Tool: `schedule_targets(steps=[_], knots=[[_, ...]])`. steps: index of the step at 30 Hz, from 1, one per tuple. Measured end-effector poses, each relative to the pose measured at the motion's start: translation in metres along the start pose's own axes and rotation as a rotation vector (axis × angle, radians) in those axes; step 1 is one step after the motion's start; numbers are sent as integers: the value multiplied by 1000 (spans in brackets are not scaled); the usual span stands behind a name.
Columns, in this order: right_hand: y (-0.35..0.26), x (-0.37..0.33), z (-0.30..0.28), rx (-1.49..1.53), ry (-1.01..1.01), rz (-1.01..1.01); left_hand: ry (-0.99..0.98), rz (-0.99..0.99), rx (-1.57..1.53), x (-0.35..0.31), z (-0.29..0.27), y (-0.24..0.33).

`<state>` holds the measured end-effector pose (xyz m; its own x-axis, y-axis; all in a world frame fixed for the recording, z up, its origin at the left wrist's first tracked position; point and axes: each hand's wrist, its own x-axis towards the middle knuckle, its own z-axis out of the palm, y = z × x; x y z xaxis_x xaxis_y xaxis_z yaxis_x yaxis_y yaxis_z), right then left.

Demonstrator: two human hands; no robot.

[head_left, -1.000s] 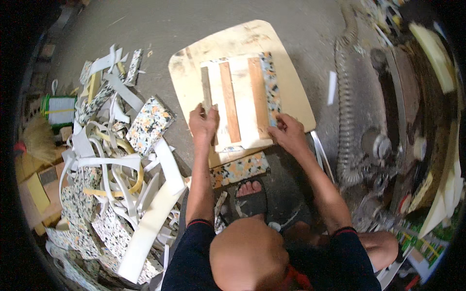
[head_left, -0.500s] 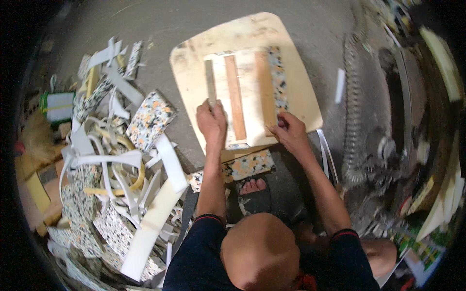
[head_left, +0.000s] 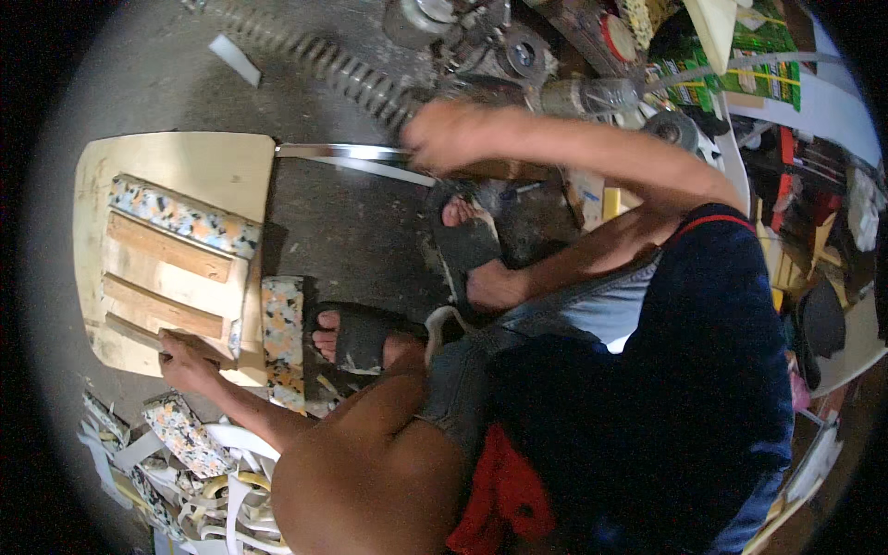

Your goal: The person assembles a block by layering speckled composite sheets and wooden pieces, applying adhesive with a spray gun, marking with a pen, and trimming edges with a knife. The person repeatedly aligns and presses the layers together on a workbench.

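My left hand (head_left: 188,363) is closed on the near end of a narrow greyish strip (head_left: 132,329), which lies on a pale board with rounded corners (head_left: 90,240). Beside that strip on the board are a thin wooden strip (head_left: 162,303), a wider wooden strip (head_left: 166,245) and a speckled foam strip (head_left: 185,215). My right hand (head_left: 442,137) is off the board, smeared by motion, at the end of a long shiny metal strip (head_left: 342,151) and near a white strip (head_left: 379,169). Its fingers cannot be made out.
A ribbed hose (head_left: 342,79) runs along the floor past my right hand. Foam offcuts (head_left: 190,435) are heaped below the board. A speckled foam block (head_left: 283,333) lies between the board and my sandalled foot (head_left: 361,340). Green packets (head_left: 768,83) and clutter stand at upper right.
The view has turned strongly, so the board now appears at the left. My right hand has left the wide wooden strip and moved out beside the metal strip. My left hand stays on the greyish strip.
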<state>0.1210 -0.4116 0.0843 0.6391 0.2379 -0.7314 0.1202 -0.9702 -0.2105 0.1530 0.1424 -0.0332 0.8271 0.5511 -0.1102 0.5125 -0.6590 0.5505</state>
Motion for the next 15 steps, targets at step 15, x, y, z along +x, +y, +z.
schedule_targets(steps=[15], knots=[[160, -139, 191, -340, -304, -37, -156, 298, 345, 12, -1, -8]])
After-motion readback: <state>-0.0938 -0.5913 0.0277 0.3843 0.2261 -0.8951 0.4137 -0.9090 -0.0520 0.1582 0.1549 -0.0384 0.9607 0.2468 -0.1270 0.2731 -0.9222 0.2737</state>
